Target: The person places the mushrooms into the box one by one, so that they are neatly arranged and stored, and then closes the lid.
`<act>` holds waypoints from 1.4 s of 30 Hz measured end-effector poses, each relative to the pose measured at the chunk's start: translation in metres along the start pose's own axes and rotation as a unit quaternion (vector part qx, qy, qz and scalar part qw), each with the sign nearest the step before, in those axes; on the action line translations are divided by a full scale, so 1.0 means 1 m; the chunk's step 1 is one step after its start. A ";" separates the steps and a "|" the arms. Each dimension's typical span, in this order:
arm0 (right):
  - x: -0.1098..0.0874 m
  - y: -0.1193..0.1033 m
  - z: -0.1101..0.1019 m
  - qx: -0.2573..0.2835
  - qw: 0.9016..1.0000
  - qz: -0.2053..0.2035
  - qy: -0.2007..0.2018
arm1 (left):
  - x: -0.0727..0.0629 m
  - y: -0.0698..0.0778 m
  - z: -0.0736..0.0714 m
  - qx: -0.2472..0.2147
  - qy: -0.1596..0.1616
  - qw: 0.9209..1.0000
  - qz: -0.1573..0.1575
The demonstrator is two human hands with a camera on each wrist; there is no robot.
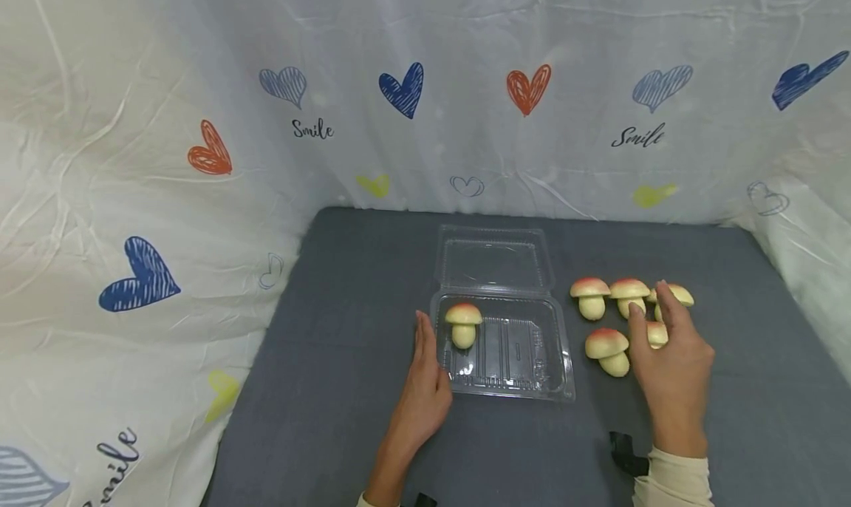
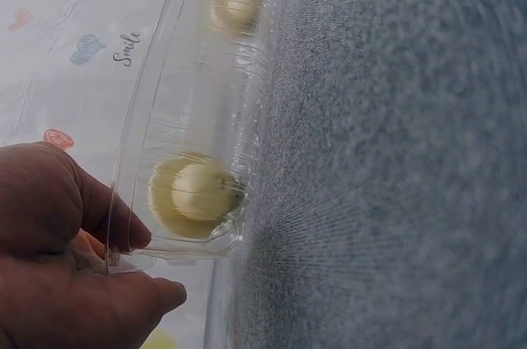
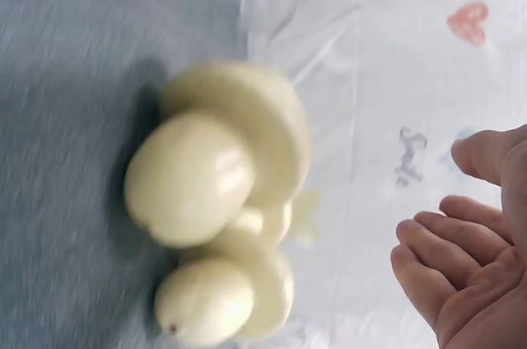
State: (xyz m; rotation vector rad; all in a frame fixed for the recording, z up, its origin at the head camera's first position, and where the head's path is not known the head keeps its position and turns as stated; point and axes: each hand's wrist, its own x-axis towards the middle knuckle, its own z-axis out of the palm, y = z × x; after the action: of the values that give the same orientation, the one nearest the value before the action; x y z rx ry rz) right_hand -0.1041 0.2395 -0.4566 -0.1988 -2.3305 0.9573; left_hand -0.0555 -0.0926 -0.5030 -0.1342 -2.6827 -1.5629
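Near its front left corner, my left hand (image 1: 425, 389) holds a clear plastic container (image 1: 568, 378) with its lid laid back. In the left wrist view, the thumb (image 2: 132, 230) shows through the plastic and a fingertip (image 2: 169, 293) lies outside the corner. One toy mushroom (image 1: 463, 335) with a red-topped cap stands inside, at the left. My right hand (image 1: 674, 374) reaches over several like mushrooms (image 1: 590, 298) on the right, thumb and forefinger spread. It partly hides two of them. In the right wrist view its palm (image 3: 486, 291) holds nothing, apart from the blurred mushrooms (image 3: 191, 178).
Dark grey cloth covers the table (image 1: 352, 315). The hinged lid (image 1: 492, 259) lies flat behind the container. A white sheet (image 1: 465, 152) printed with hearts hangs at the back and both sides. A black strap piece (image 1: 627, 455) sits beside my right wrist.
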 end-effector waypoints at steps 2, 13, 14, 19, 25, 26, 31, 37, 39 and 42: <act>0.000 0.006 -0.004 -0.006 1.000 0.011 0.002 | 0.000 0.001 0.000 -0.003 0.000 1.000 -0.003; -0.002 0.029 -0.021 -0.047 0.994 0.080 -0.054 | -0.001 -0.001 0.000 -0.014 -0.002 1.000 -0.010; -0.002 0.031 -0.023 -0.055 0.993 0.083 -0.065 | -0.001 -0.001 0.000 -0.013 -0.002 1.000 -0.009; -0.002 0.042 -0.029 -0.091 0.983 0.083 -0.133 | -0.001 -0.001 0.000 -0.013 -0.002 1.000 -0.009; 0.002 0.054 -0.032 -0.117 0.967 0.064 -0.217 | -0.001 0.000 0.000 -0.011 -0.002 1.000 -0.009; 0.003 0.056 -0.033 -0.119 0.964 0.064 -0.231 | -0.001 0.000 0.000 -0.011 -0.002 1.000 -0.009; 0.001 0.065 -0.033 -0.118 0.953 0.057 -0.274 | -0.001 -0.001 0.000 -0.011 -0.002 1.000 -0.008; -0.003 0.072 -0.031 -0.110 0.953 0.029 -0.282 | -0.001 -0.001 0.000 -0.010 -0.002 1.000 -0.007; -0.005 0.073 -0.030 -0.105 0.954 0.022 -0.281 | 0.000 -0.001 0.000 -0.011 -0.003 1.000 -0.007; -0.006 0.074 -0.029 -0.101 0.956 0.015 -0.275 | 0.001 0.000 0.000 -0.011 -0.003 1.000 -0.006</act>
State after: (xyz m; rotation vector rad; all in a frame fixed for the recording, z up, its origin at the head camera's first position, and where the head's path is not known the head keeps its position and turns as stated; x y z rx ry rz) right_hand -0.0890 0.3085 -0.4940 -0.0502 -2.9485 0.8666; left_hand -0.0561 -0.0926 -0.5035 -0.1249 -2.6762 -1.5993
